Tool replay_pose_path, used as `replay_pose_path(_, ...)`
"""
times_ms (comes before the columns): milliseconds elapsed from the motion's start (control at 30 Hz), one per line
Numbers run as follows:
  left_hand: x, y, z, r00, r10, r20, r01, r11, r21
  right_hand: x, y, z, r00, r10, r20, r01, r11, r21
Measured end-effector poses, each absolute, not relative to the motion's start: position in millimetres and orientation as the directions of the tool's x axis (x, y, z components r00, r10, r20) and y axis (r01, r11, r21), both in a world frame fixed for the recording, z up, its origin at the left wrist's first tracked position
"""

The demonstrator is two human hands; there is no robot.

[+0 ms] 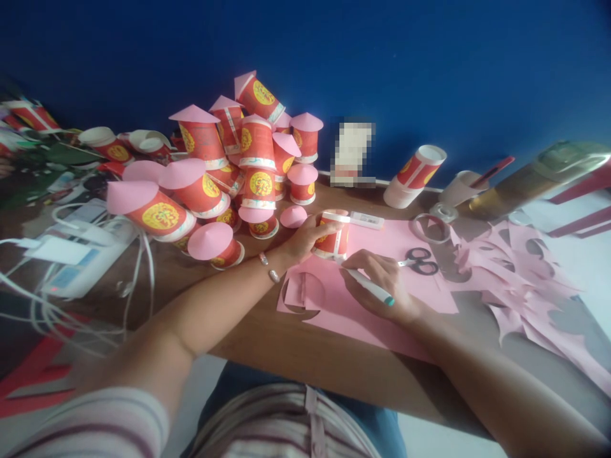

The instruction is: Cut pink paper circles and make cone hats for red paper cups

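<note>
My left hand [305, 238] is wrapped round a red paper cup [333, 235] with a yellow emblem, standing mouth-down on a pink paper sheet [382, 242]. My right hand [382, 286] grips a white pen with a teal end [370, 287], its tip close to the cup's base on the sheet. A circle is cut out of the sheet [303, 294] near its left edge, with a loose flap lying in it.
A heap of red cups with pink cone lids [229, 172] lies behind my left hand. Black-handled scissors [420, 261], a tape roll [426, 227], pink paper scraps [515, 267], a stack of cups [415, 175] and a glue stick [366, 220] lie right. White cables [71, 254] spread left.
</note>
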State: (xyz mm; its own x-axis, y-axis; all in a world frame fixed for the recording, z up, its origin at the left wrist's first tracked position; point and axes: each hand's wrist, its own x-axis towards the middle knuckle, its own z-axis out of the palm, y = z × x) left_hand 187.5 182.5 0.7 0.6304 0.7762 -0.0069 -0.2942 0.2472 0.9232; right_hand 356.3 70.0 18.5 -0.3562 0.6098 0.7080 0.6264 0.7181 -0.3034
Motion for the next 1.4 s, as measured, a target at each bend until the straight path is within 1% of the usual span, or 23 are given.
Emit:
replay_pose_path(233,187.5,182.5,1.7,0.628,0.778,-0.011,-0.278,0.238,0.931,358.2,71.1,19.6,-0.357,0.605,0.711,0.631,0.718,-0.294)
replay_pose_path(433,186.6,183.5,0.3,0.625,0.781,0.021,-0.277,0.196,0.941,359.8,72.6,19.3,-0.355,0.591,0.724,0.640,0.718,-0.273)
replay_pose_path(633,184.6,181.9,-0.2,0.658,0.753,-0.015,-0.244,0.232,0.941,361.2,73.2,18.0,-0.338,0.572,0.747,0.648,0.717,-0.257)
replay_pose_path(733,185.5,181.9,-0.1,0.650,0.760,-0.003,-0.266,0.231,0.936,360.1,72.2,19.6,-0.327,0.555,0.765,0.640,0.725,-0.252)
replay_pose_path(867,187.2,182.9,-0.6,0.627,0.779,0.020,-0.306,0.223,0.925,357.4,70.3,22.1,-0.347,0.570,0.745,0.620,0.735,-0.274)
replay_pose_path(1133,186.3,184.1,-4.5,0.646,0.763,0.020,-0.287,0.218,0.933,356.6,70.2,21.0,-0.362,0.577,0.733,0.621,0.735,-0.272)
replay_pose_path(1400,186.1,182.7,-2.1,0.629,0.777,0.027,-0.290,0.203,0.935,357.9,72.4,19.7,-0.326,0.573,0.752,0.655,0.710,-0.257)
